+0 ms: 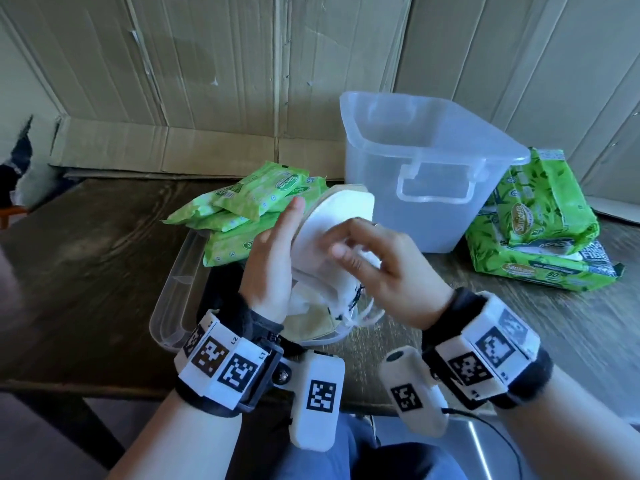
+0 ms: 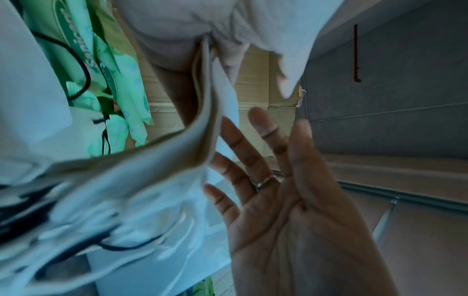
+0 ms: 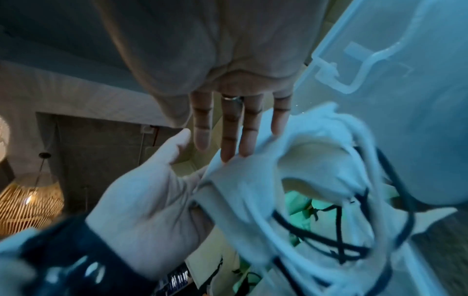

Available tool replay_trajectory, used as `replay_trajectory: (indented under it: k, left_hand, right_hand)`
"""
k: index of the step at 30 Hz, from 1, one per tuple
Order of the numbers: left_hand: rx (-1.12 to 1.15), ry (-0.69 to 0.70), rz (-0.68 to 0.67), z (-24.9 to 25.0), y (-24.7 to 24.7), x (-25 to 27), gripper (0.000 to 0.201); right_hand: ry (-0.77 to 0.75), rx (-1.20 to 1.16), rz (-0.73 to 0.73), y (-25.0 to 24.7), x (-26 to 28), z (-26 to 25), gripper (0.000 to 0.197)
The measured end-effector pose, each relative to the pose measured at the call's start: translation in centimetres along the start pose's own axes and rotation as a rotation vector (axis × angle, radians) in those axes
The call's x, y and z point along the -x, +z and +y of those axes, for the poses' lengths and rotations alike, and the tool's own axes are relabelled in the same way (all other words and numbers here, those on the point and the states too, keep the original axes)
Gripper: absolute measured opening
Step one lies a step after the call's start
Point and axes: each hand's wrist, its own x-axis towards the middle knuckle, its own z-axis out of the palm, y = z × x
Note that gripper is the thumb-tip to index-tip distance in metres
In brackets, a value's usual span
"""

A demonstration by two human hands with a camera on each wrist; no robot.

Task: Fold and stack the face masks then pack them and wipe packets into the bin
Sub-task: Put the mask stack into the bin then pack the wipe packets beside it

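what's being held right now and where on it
A stack of masks, sandwiched upright between the flat left hand on one face and the right hand on the other, near the strap end.

Soft daylight overhead view, edges bowed by the wide lens; wrist views dim, bluish, motion-blurred.

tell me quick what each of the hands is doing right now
Left hand: open, straight fingers against the stack of face masks.
Right hand: open, straight fingers pressing the stack's other side.
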Motion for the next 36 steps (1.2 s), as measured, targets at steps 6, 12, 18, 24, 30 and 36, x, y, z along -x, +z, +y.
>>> replay_trajectory:
  k: [6,12,18,24,30,36]
  left_hand:
    - [-0.131,0.077,-0.042,-0.3,-0.7,-0.1,0.027]
    - [-0.148,0.041,-0.098,-0.2,-0.4,-0.1,0.027]
    - [-0.114,0.065,-0.115,-0.6,-0.4,-0.2,0.014]
    - [-0.14,0.09,-0.183,-0.3,-0.6,0.0,0.023]
    - [-0.138,0.108,-0.209,-0.4,-0.5,0.2,0.024]
    - [-0.141,0.179,-0.233,-0.4,-0.6,0.1,0.045]
  right_hand:
    - [0.219,0.045,0.208,-2.1,-0.8,1.7,0.04]
    - [0.203,-0.04,0.226,-3.8,-0.7,1.3,0.024]
    - [0.222,-0.137,0.181,-3.1,-0.3,1.3,0.019]
    - [0.215,-0.171,0.192,-2.7,-0.7,1.3,0.034]
    - [0.221,-0.083,0.159,-3.2,-1.1,1.4,0.031]
    - [0.19,0.123,0.165,-3.1,-0.8,1.2,0.011]
